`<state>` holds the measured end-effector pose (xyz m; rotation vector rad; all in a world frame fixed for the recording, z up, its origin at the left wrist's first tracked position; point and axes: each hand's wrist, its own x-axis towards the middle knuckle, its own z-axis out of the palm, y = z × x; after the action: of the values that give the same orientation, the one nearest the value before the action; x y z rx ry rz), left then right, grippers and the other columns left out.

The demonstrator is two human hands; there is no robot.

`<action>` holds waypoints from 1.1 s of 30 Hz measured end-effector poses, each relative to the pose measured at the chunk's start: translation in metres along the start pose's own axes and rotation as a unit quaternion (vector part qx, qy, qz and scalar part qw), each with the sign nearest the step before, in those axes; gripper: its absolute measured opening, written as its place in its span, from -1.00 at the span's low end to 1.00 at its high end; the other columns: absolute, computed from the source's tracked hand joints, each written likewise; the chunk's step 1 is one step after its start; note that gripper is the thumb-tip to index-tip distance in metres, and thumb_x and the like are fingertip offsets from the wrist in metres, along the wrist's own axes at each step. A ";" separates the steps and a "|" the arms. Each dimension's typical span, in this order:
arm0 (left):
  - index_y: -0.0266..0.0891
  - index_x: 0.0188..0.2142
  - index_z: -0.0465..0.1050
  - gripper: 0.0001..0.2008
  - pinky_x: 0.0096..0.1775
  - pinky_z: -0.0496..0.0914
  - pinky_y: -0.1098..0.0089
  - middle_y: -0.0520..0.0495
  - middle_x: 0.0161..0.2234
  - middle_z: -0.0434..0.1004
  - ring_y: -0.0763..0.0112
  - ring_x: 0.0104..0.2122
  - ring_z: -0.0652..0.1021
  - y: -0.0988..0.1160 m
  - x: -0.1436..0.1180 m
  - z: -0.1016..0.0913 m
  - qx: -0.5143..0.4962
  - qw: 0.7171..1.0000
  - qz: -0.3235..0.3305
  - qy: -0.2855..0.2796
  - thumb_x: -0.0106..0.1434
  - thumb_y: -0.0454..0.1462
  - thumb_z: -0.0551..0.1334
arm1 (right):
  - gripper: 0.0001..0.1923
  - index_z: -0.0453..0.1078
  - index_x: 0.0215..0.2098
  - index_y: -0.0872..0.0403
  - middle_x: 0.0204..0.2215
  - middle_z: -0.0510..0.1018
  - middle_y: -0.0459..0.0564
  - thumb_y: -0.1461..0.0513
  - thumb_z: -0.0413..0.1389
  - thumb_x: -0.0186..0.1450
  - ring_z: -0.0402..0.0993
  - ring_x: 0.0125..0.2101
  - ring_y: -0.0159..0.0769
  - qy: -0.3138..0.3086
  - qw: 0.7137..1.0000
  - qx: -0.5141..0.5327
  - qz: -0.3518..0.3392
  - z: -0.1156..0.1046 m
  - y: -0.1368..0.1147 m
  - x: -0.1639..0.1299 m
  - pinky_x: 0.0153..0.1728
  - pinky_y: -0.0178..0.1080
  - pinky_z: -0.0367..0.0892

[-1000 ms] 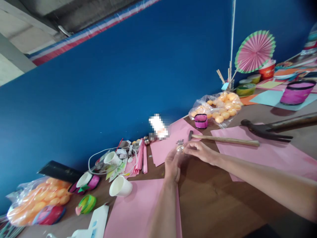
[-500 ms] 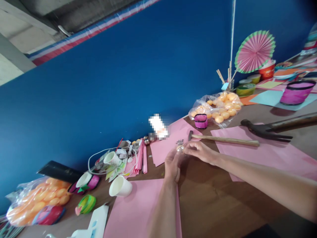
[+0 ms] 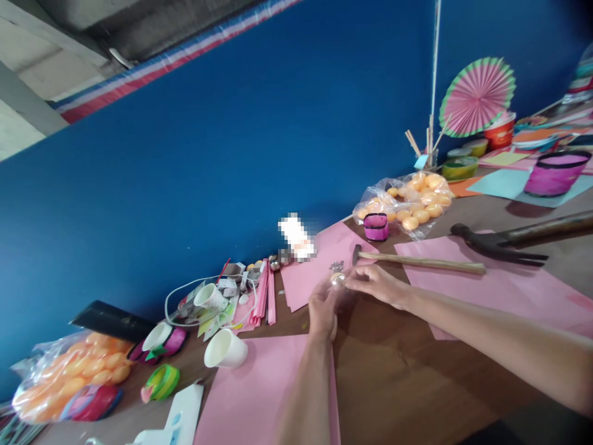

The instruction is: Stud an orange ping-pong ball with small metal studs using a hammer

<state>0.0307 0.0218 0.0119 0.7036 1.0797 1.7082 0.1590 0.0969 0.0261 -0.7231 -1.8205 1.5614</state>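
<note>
**Two hands meet on a small shiny ball above a cluttered craft table**

The small ball (image 3: 338,279) is round and glossy, pale gold to silver, and catches the light. It sits between the fingertips of both hands, above the brown wood-grain table (image 3: 407,383). The left hand (image 3: 323,311) comes up from 6 o'clock, its fingers curled and closed onto the ball's lower left side. The right hand (image 3: 376,285) reaches in from 3 o'clock, thumb and forefinger pinched together at the ball's right edge. How firmly either hand grips is too small to tell.

At 12 o'clock of the ball, just beside it, lies a tiny heap of glinting metal bits (image 3: 336,266) on a flat pink paper sheet (image 3: 309,278). At 2 o'clock a small hammer (image 3: 417,261) with a slim pale wooden handle lies across another pink sheet. Farther out at 2 o'clock, a clear crinkled plastic bag (image 3: 407,201) holds smooth orange balls, and a little magenta cup (image 3: 375,226) stands against it. A dark claw hammer (image 3: 504,241) lies near 3 o'clock. At 8 o'clock, well apart, a white paper cup (image 3: 227,349) lies tipped on its side. A pleated pink-and-green paper fan (image 3: 477,96) stands before the blue wall at 1 o'clock.
</note>
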 end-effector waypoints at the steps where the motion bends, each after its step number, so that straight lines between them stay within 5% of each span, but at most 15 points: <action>1: -0.25 -0.18 0.46 -0.66 -0.04 0.31 0.29 -0.11 -0.21 0.56 0.32 -0.18 0.52 0.000 0.000 0.000 0.001 1.000 0.003 0.001 -0.01 -0.29 0.34 | -0.67 0.41 -0.44 0.15 -0.48 0.48 -0.04 0.02 0.15 0.06 0.37 -0.37 -0.27 0.000 1.000 0.003 0.003 0.000 0.000 0.000 -0.29 -0.22 0.25; 9: -0.26 -0.17 0.46 -0.60 -0.08 0.35 0.29 -0.12 -0.20 0.55 0.29 -0.19 0.52 -0.001 0.000 -0.001 0.033 0.999 0.003 0.037 -0.05 -0.25 0.36 | -0.71 0.39 -0.46 0.14 -0.44 0.49 -0.04 0.07 0.19 0.02 0.38 -0.36 -0.29 0.022 0.999 0.012 0.032 0.002 -0.008 -0.002 -0.26 -0.22 0.26; 21: -0.26 -0.15 0.46 -0.61 -0.10 0.36 0.32 -0.12 -0.20 0.54 0.33 -0.20 0.52 -0.004 0.000 -0.001 0.028 0.999 0.016 0.030 -0.03 -0.26 0.35 | -0.62 0.36 -0.26 0.14 -0.32 0.52 0.01 0.10 0.22 0.01 0.42 -0.23 -0.23 -0.003 0.994 0.111 0.025 0.002 0.002 0.002 -0.16 -0.16 0.30; 33: -0.26 -0.19 0.49 -0.63 -0.11 0.37 0.33 -0.10 -0.24 0.56 0.34 -0.23 0.53 -0.001 0.000 0.001 0.031 0.999 0.011 0.022 -0.04 -0.26 0.36 | -0.63 0.40 -0.27 0.14 -0.31 0.53 0.01 0.11 0.23 0.00 0.42 -0.21 -0.20 0.001 0.993 0.117 0.028 0.002 -0.001 0.000 -0.11 -0.12 0.28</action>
<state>0.0322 0.0218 0.0114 0.7216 1.1633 1.7224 0.1573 0.0953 0.0271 -0.6692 -1.5932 1.7740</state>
